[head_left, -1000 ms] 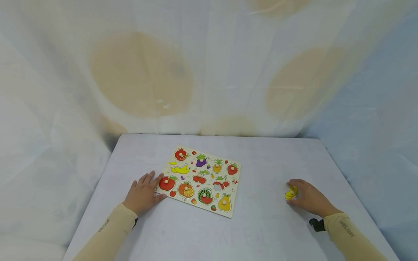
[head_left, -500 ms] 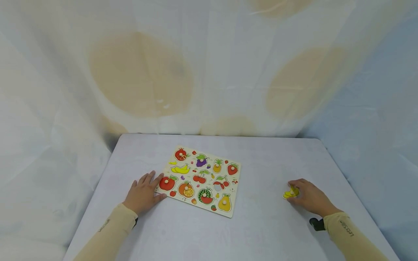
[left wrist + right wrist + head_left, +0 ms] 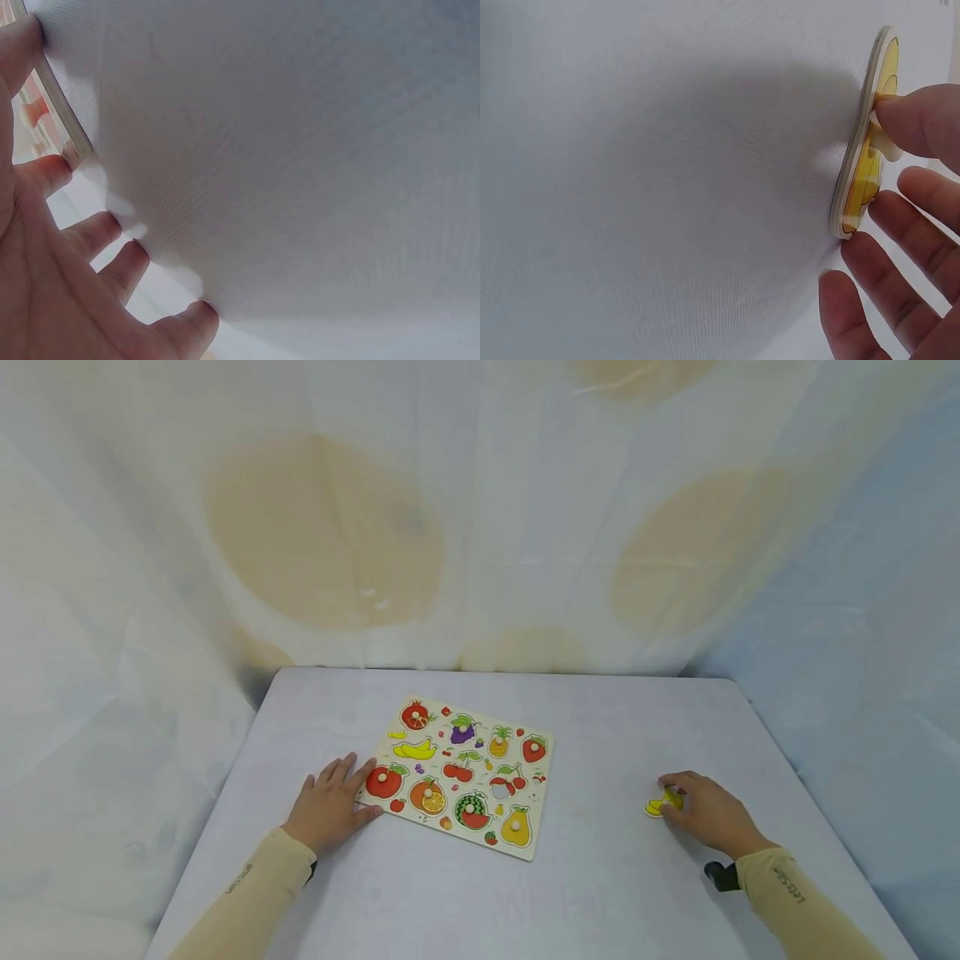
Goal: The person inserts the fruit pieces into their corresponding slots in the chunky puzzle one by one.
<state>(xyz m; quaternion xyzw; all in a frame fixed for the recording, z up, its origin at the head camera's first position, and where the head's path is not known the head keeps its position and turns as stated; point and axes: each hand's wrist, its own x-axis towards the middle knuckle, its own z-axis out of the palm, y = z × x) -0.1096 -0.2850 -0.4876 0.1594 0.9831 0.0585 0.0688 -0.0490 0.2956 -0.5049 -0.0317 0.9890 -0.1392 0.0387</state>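
Observation:
In the head view, my left hand [image 3: 327,806] lies with fingers spread at the left edge of a wooden fruit puzzle board [image 3: 450,795]. Its thumb and index fingertip meet the board's near-left corner; the left wrist view shows the other fingertips on the tabletop. Farther right, my right hand [image 3: 708,814] holds a yellow banana puzzle piece [image 3: 655,808] low over the table. Seen from the right wrist, the thumb is on the banana piece's [image 3: 866,169] face beside its small knob, and fingertips touch the piece's edge. Part of the piece is hidden behind the hand in the head view.
The board carries several knobbed fruit pieces, among them a watermelon [image 3: 472,811], a pear [image 3: 516,827] and an orange [image 3: 427,797]. A yellow banana picture [image 3: 415,749] shows at its left side. Pale cloth curtains [image 3: 525,527] stand behind the white table [image 3: 600,893].
My right hand has turned the banana piece from tilted to nearly flat and shifted it slightly left. The left hand and the board stay in place.

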